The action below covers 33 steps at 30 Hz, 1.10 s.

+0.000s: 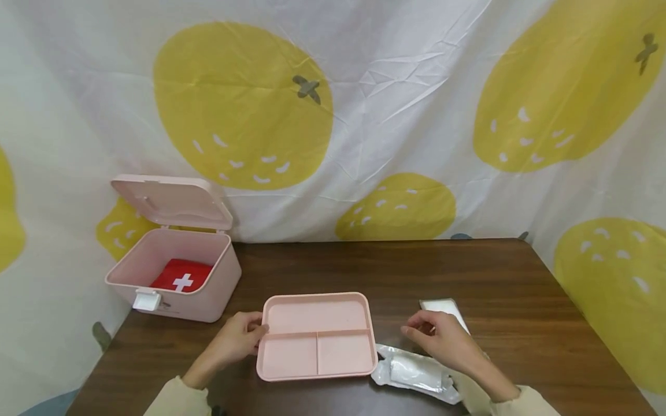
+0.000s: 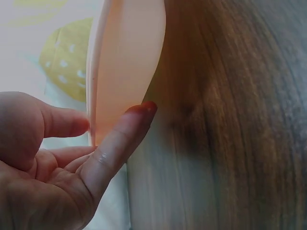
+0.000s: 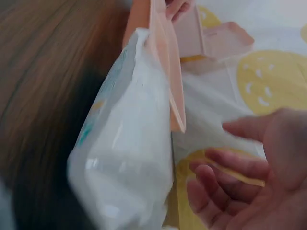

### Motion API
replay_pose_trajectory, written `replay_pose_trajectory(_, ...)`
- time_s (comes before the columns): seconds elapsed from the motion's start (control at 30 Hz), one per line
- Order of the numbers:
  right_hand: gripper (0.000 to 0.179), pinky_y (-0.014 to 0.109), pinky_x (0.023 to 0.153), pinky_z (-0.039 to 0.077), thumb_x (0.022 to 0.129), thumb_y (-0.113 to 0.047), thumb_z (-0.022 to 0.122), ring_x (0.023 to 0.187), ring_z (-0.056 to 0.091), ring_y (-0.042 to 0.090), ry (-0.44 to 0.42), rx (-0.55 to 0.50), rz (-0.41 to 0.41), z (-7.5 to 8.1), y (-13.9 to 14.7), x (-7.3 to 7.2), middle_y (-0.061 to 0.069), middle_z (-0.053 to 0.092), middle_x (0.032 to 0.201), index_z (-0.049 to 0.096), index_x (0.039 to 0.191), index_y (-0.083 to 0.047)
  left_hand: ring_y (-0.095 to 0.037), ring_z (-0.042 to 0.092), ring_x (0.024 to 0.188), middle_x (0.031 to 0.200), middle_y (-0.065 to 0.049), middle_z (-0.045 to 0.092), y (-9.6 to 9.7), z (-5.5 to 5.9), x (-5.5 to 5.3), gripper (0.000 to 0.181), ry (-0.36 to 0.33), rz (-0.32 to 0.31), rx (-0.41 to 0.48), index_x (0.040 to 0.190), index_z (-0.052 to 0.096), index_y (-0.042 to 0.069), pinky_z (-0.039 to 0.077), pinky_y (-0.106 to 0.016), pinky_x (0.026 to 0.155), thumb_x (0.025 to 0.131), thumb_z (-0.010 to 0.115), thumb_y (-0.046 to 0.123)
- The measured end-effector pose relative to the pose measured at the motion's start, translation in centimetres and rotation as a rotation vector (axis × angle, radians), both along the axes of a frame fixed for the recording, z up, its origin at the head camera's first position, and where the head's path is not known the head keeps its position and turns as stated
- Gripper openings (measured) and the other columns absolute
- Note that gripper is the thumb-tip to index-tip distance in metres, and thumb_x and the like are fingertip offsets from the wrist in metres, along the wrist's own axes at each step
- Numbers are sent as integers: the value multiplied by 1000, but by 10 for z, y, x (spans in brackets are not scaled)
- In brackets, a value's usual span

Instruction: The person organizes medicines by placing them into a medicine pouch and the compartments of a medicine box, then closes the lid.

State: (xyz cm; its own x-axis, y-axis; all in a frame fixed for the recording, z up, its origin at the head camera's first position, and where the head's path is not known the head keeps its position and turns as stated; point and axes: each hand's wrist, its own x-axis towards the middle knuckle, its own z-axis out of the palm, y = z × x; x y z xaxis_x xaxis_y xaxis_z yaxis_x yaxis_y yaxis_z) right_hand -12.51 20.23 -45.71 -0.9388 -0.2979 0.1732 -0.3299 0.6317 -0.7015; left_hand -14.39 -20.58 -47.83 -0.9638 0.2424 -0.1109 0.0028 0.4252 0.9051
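Note:
A pink three-compartment tray (image 1: 316,312) lies at the front middle of the wooden table, its compartments bare. My left hand (image 1: 240,338) pinches its left edge; the thumb (image 2: 72,122) is at the rim and the fingers reach along the outside and underneath. To the tray's right, my right hand (image 1: 447,341) is held above the table, fingers loosely bent with nothing between them. Below it lies a shiny white plastic packet (image 1: 416,372), close against the tray's right corner. Another flat white packet (image 1: 442,306) shows partly behind the right hand.
At the back left stands a pink first-aid box (image 1: 221,294) with its lid (image 1: 174,202) raised. Inside is a red pouch (image 1: 174,273) with a white cross. A lemon-print cloth (image 1: 395,115) hangs behind the table (image 1: 520,289).

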Motion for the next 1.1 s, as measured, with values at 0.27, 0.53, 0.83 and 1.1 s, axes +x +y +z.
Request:
replay_pose_trajectory(0.27,33,33,78,51,86,-39,76,93,60,15,162,196,318,-11,14,8,-4,67,103,68,107,-13,-29,72,76,95,-26,70,-1,0,3,35,-3,14,-19,126,54,-17,60,-38,59,97,54,1)
replay_pose_trajectory(0.53,69,33,87,50,71,-45,86,105,57,14,97,338,388,-15,10,16,-1,63,116,61,126,-11,-27,72,71,92,-23,71,2,-1,1,32,26,31,-61,122,59,-14,60,-36,57,96,57,2)
replay_pose_trajectory(0.83,54,25,74,50,73,-23,84,91,57,5,151,354,444,-14,9,15,0,65,109,65,122,-7,-19,69,62,83,-15,73,9,-2,-1,16,100,107,-224,101,71,-5,57,-32,55,92,62,4)
replay_pose_trajectory(1.1,49,20,68,48,72,-13,83,85,57,3,242,303,479,2,15,10,1,68,104,67,118,-6,-10,60,60,72,-4,72,15,0,-1,12,203,168,-383,78,75,6,50,-28,55,87,67,6)
